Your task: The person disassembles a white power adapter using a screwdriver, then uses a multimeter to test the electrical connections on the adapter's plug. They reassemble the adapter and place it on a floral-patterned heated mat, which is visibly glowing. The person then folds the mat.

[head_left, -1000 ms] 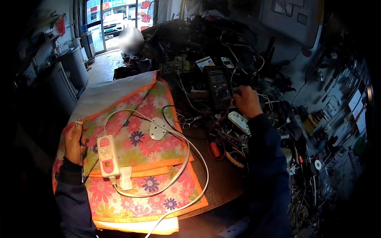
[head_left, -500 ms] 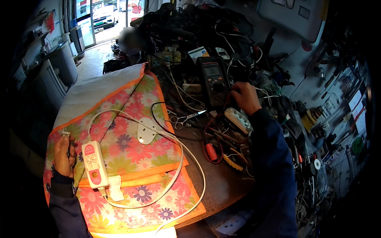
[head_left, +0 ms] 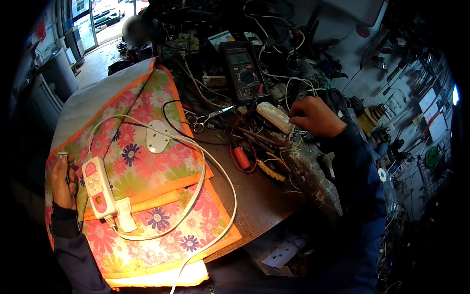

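My left hand [head_left: 63,181] is closed round a small white plug [head_left: 63,155] at the left of the floral fabric pad [head_left: 210,215]. A white controller with pink panels [head_left: 98,188] lies beside it, its cable looped over the pad and a white oval piece [head_left: 156,139]. My right hand [head_left: 316,115], fingers curled, is at the right end of a white plastic strip [head_left: 274,117]; what it holds, if anything, is hidden. A dark multimeter [head_left: 244,73] lies above the strip, with a red probe [head_left: 257,93] by its lower edge.
Scissors [head_left: 198,125], a red-handled item [head_left: 242,158], tangled wires and tools cover the workbench [head_left: 249,206]. A cluttered wall [head_left: 411,98] stands at the right. A person [head_left: 137,32] is near the glass doorway at the back left.
My right hand has moved down and right, away from the multimeter to the white strip, and the red probe now shows by the meter. The whole view has shifted as my head moved.
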`<state>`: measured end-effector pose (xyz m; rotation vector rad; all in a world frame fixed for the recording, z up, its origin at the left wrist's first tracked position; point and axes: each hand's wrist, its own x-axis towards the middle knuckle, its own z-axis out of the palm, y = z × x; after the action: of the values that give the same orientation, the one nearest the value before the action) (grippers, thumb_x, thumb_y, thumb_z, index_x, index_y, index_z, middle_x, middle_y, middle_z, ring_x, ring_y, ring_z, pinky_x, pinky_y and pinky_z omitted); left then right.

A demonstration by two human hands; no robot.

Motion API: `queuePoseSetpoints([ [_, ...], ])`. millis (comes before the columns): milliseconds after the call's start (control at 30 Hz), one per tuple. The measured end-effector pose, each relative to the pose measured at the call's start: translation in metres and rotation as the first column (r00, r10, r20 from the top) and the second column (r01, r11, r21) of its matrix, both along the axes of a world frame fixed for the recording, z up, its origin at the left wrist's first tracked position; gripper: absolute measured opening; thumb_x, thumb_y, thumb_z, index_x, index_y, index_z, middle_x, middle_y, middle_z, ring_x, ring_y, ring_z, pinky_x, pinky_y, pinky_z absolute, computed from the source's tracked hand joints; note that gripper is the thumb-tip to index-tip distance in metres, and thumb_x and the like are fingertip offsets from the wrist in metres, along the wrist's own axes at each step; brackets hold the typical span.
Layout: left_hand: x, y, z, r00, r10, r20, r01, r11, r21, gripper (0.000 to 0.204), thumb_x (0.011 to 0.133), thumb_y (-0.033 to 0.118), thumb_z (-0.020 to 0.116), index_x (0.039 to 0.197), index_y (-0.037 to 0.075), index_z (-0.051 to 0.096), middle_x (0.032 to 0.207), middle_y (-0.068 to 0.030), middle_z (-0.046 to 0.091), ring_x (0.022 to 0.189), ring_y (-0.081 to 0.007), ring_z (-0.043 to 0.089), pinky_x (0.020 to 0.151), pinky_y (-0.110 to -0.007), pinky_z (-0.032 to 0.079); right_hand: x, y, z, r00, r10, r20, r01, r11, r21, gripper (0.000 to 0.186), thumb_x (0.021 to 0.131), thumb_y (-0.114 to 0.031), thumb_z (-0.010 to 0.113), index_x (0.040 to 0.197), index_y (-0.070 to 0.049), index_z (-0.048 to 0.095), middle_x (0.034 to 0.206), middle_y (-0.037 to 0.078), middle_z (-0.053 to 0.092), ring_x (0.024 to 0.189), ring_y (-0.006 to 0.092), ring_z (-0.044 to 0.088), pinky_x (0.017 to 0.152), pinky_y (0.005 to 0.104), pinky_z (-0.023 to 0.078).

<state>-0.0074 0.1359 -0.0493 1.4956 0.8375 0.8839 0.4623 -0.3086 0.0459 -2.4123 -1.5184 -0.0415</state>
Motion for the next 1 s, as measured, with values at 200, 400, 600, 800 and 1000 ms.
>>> queuePoseSetpoints([
  [200, -0.001, 0.006, -0.005, 1.0, 0.012, -0.019, -0.011, 0.999, 0.034, 0.033, 0.103, 0.04, 0.057, 0.11, 0.008, 0.061, 0.062, 0.008, 0.045, 0.041, 0.0002, 0.029, 0.037, -0.018, 0.019, -0.008, 0.012, -0.03, 0.981, -0.155, 0.118, 0.148, 0.987, 0.06, 0.056, 0.074, -0.045, 0.08, 0.104, 0.001, 0.071, 0.086, 0.021, 0.072, 0.081, 0.0409, 0.07, 0.075, 0.0491, 0.055],
  [400, 0.004, 0.004, -0.003, 0.999, -0.012, -0.03, 0.013, 0.999, 0.035, 0.03, 0.103, 0.039, 0.058, 0.109, 0.009, 0.061, 0.063, 0.0082, 0.045, 0.042, 0.0007, 0.03, 0.038, -0.017, 0.02, -0.007, 0.02, -0.041, 0.954, -0.266, 0.139, 0.275, 0.96, -0.05, 0.059, 0.073, -0.046, 0.081, 0.108, 0.0, 0.072, 0.091, 0.022, 0.073, 0.084, 0.0402, 0.071, 0.078, 0.0483, 0.057],
  [600, 0.002, 0.0, -0.001, 0.999, -0.003, -0.036, 0.004, 1.0, 0.023, 0.03, 0.103, 0.038, 0.058, 0.109, 0.009, 0.062, 0.063, 0.0086, 0.045, 0.043, 0.0008, 0.031, 0.038, -0.016, 0.021, -0.016, -0.013, -0.006, 0.923, -0.384, 0.039, 0.376, 0.917, 0.131, 0.056, 0.068, -0.042, 0.084, 0.103, 0.0, 0.072, 0.09, 0.023, 0.073, 0.085, 0.0387, 0.072, 0.077, 0.0458, 0.056],
  [800, 0.004, 0.006, -0.007, 0.999, -0.015, -0.051, 0.017, 0.999, 0.046, 0.029, 0.103, 0.037, 0.058, 0.109, 0.009, 0.063, 0.063, 0.0087, 0.046, 0.043, 0.0009, 0.032, 0.038, -0.016, 0.021, 0.011, -0.104, 0.01, 0.699, -0.597, 0.394, 0.58, 0.795, 0.176, 0.05, 0.072, -0.038, 0.084, 0.099, 0.001, 0.07, 0.09, 0.022, 0.071, 0.083, 0.04, 0.069, 0.074, 0.0483, 0.053],
  [1000, 0.007, 0.0, -0.001, 0.996, -0.007, -0.085, 0.013, 0.997, 0.07, 0.029, 0.103, 0.036, 0.059, 0.109, 0.008, 0.064, 0.064, 0.0086, 0.047, 0.043, 0.0009, 0.033, 0.038, -0.016, 0.022, -0.021, -0.085, -0.01, 0.88, -0.387, 0.275, 0.355, 0.921, 0.16, 0.031, 0.083, -0.024, 0.076, 0.098, 0.001, 0.067, 0.089, 0.022, 0.066, 0.084, 0.0425, 0.065, 0.074, 0.0499, 0.051],
])
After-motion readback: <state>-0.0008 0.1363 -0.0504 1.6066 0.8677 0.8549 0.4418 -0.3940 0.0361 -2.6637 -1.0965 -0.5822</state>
